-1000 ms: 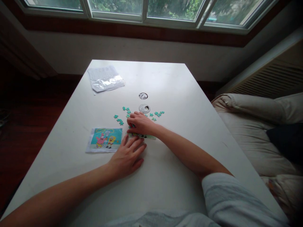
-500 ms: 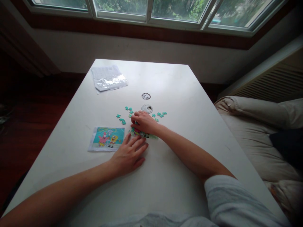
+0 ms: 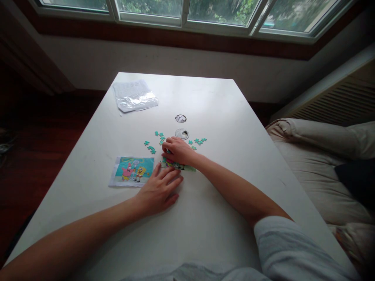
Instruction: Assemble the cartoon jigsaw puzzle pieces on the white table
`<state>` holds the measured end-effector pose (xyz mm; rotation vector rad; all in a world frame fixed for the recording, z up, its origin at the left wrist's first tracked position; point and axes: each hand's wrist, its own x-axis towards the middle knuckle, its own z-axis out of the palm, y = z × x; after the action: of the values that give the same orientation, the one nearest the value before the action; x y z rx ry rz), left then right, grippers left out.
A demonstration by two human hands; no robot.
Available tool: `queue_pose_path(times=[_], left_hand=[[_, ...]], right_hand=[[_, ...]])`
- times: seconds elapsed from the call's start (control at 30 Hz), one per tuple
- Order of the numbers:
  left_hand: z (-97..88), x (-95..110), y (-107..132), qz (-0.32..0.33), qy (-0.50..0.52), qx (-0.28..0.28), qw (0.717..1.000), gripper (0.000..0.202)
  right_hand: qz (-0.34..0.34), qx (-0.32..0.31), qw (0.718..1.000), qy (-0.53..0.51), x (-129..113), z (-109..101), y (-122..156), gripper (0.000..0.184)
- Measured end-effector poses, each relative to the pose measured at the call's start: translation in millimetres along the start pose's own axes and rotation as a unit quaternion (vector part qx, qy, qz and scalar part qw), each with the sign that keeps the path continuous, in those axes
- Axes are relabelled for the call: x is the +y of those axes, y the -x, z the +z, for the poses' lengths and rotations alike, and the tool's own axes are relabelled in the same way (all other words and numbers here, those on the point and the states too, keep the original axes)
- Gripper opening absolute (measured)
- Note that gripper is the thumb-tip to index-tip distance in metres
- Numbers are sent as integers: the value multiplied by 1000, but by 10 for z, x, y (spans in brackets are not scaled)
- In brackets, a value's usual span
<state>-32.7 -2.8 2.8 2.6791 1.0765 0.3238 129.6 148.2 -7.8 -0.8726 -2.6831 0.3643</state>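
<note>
A partly joined jigsaw strip (image 3: 183, 167) lies on the white table (image 3: 205, 218), mostly hidden under my hands. My right hand (image 3: 177, 151) rests on it with the fingers curled and pressed down on its far edge; whether a piece is pinched under them is hidden. My left hand (image 3: 158, 189) lies flat on the table with fingers spread, fingertips against the strip's near edge. Several loose teal puzzle pieces (image 3: 150, 148) are scattered just beyond my right hand. A cartoon reference picture (image 3: 131, 171) lies left of the strip.
A clear plastic bag on a printed sheet (image 3: 135, 97) sits at the table's far left. Two round metal discs (image 3: 181, 134) are set in the tabletop past the pieces. A cushioned sofa (image 3: 319, 164) stands along the right side. Windows (image 3: 181, 11) run along the far wall.
The view shifted slightly. My right hand edged a little toward me over the strip; my left hand stayed flat in place.
</note>
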Motion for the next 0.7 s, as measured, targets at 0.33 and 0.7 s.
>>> queue_pose_path(times=[0.33,0.7], left_hand=[[21,32,-3,8,-1,3,1000,48],[27,30,1,32,11,-14,999,50]], right_hand=[[-10,17,1000,3,-125,181,-146,24],[20,-11,999,-37,-151,50,-150,20]])
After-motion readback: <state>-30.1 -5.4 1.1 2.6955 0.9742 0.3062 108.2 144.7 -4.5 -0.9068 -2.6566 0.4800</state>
